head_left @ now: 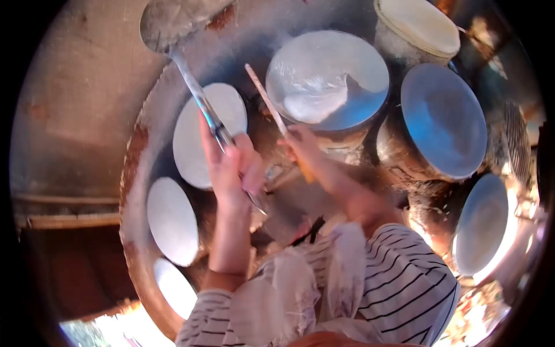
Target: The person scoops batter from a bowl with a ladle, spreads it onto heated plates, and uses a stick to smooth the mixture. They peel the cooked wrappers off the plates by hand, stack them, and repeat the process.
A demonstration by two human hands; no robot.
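Rice-paper sheet [315,101], thin and white, is seen partly lifted on the cloth-covered steamer drum [370,104] at the centre top, with one edge gathered into a fold while the remainder lies flat on the surface. The right hand [298,144] is closed around a slender stick [267,98], whose upper end extends toward the near rim of that drum. The left hand [231,168] is clenched on the metal handle of a long ladle [173,23], the bowl of which is raised at the upper left, well apart from the sheet. Round white discs [208,133] are laid out on a curved tray [130,173] at the left. For a clean lift, the stick is best kept low and slid evenly beneath the sheet, so that the film is rolled rather than dragged. The ladle should be held clear, since drips would probably mar the cooked surface.
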